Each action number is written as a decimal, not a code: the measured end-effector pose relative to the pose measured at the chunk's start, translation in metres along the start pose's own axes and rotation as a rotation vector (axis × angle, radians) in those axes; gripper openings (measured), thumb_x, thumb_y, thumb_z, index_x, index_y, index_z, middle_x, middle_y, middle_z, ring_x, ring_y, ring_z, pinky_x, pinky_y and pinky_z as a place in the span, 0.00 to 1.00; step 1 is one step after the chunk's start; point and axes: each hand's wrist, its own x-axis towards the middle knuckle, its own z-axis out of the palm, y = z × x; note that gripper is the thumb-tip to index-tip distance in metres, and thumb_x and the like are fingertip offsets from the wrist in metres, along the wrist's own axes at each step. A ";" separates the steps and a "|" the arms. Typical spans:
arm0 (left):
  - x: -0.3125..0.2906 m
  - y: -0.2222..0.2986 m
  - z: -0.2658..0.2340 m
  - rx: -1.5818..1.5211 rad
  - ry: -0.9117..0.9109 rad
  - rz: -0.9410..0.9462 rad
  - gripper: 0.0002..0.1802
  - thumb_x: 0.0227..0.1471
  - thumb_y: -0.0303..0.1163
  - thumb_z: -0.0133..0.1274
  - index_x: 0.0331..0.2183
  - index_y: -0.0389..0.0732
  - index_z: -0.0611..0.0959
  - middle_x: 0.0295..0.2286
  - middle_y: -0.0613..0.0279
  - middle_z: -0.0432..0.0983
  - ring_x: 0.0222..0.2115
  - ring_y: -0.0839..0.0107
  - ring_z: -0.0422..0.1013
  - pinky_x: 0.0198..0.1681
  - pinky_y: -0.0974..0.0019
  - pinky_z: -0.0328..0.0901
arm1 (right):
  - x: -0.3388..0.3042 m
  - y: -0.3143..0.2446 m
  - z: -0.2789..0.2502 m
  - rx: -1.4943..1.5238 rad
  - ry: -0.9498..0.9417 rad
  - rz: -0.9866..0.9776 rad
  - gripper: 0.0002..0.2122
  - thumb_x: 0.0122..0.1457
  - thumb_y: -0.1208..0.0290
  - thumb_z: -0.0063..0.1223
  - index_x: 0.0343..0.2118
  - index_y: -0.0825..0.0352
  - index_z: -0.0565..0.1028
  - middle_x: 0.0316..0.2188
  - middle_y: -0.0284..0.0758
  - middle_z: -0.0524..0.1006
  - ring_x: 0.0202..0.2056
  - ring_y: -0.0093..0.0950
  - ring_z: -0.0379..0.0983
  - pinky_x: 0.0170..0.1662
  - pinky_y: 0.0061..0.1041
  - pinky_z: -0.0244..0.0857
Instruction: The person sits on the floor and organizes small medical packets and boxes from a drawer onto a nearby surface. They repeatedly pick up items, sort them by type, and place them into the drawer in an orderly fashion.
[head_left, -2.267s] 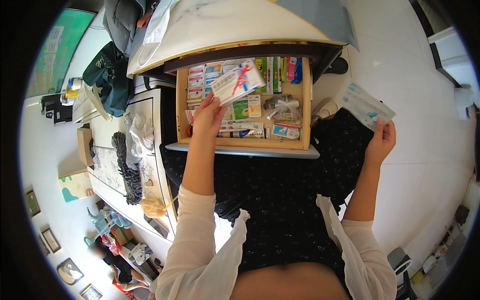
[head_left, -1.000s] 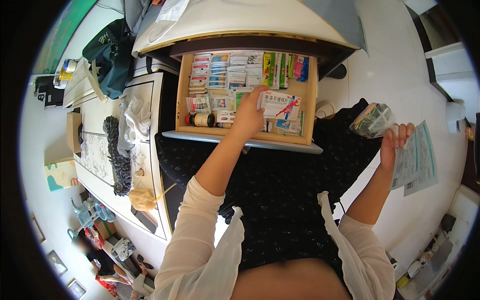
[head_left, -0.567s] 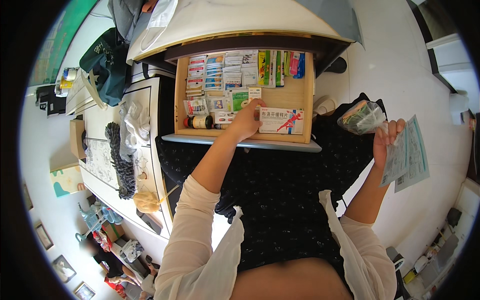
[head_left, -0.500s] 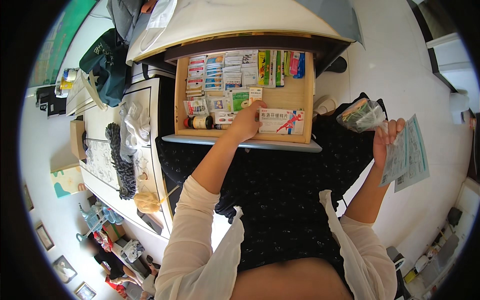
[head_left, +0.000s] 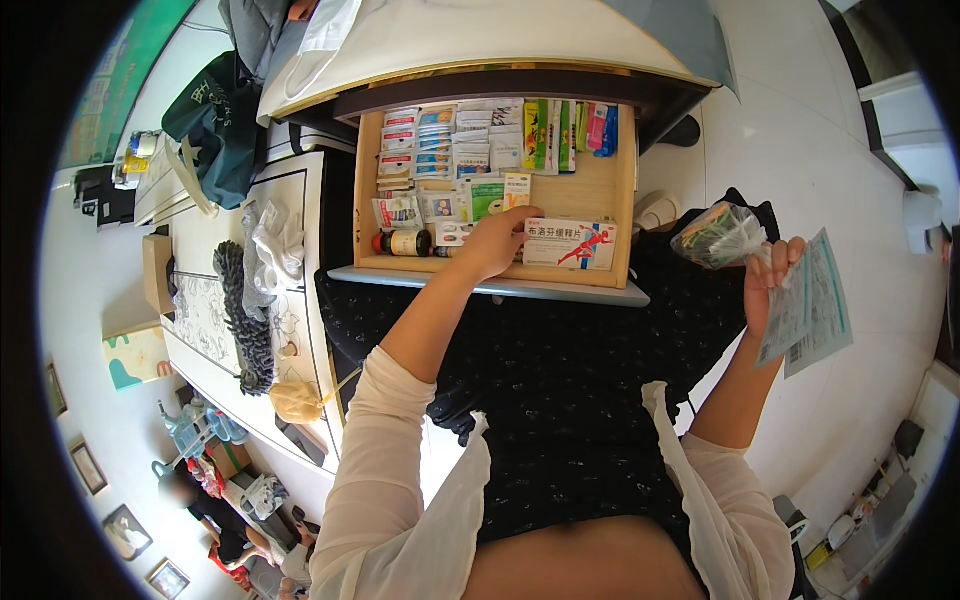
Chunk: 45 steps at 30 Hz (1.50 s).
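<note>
A pulled-out wooden drawer (head_left: 585, 190) lies in front of me, with medicines in it. My left hand (head_left: 495, 243) reaches in, its fingers closed around the left end of a white medicine box (head_left: 568, 245) with a red running figure, by the drawer's front. Beside this hand are a small orange-and-white box (head_left: 517, 188), a green-and-white packet (head_left: 487, 198) and a brown bottle (head_left: 403, 243). Off to the right of the drawer, my right hand (head_left: 772, 275) is closed on printed paper slips (head_left: 815, 305) and a knotted clear plastic bag (head_left: 718, 237) with colourful contents.
Rows of sachets (head_left: 435, 145) and upright stick packs (head_left: 548, 135) fill the drawer's far part. Above it is a pale tabletop (head_left: 500, 35) holding a white mask (head_left: 325, 40). At left stand a dark green bag (head_left: 212, 130) and a patterned cabinet (head_left: 205, 315). A person (head_left: 215, 515) is at lower left.
The whole view has shifted slightly, carrying the drawer a little to the right. The paper slips and bag in my right hand have tilted slightly. My left hand stays at the medicine box.
</note>
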 end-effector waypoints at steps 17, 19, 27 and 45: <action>-0.003 0.007 -0.006 0.268 0.050 0.065 0.22 0.51 0.26 0.48 0.50 0.40 0.70 0.33 0.45 0.75 0.33 0.53 0.72 0.35 0.59 0.65 | 0.000 0.004 -0.003 -0.033 0.048 0.005 0.09 0.62 0.66 0.38 0.30 0.66 0.63 0.17 0.31 0.60 0.21 0.23 0.57 0.30 0.21 0.53; -0.005 0.008 -0.005 0.320 0.070 0.073 0.20 0.51 0.27 0.48 0.48 0.40 0.70 0.30 0.46 0.75 0.33 0.52 0.71 0.36 0.57 0.66 | 0.000 0.005 -0.004 -0.035 0.048 0.003 0.09 0.61 0.66 0.39 0.30 0.66 0.63 0.17 0.31 0.60 0.21 0.23 0.57 0.30 0.21 0.53; -0.014 0.018 -0.002 0.497 0.284 0.193 0.24 0.43 0.26 0.55 0.46 0.42 0.74 0.36 0.54 0.73 0.37 0.56 0.69 0.37 0.58 0.64 | 0.003 0.005 0.006 0.005 0.008 0.025 0.09 0.61 0.66 0.40 0.29 0.66 0.63 0.17 0.31 0.60 0.22 0.23 0.57 0.30 0.20 0.53; -0.021 0.015 0.009 0.592 0.501 0.418 0.24 0.36 0.24 0.57 0.42 0.42 0.76 0.33 0.59 0.71 0.38 0.60 0.66 0.41 0.57 0.59 | 0.040 0.115 0.049 -0.140 0.186 0.208 0.11 0.60 0.78 0.42 0.45 0.73 0.67 0.42 0.37 0.72 0.43 0.26 0.69 0.47 0.26 0.64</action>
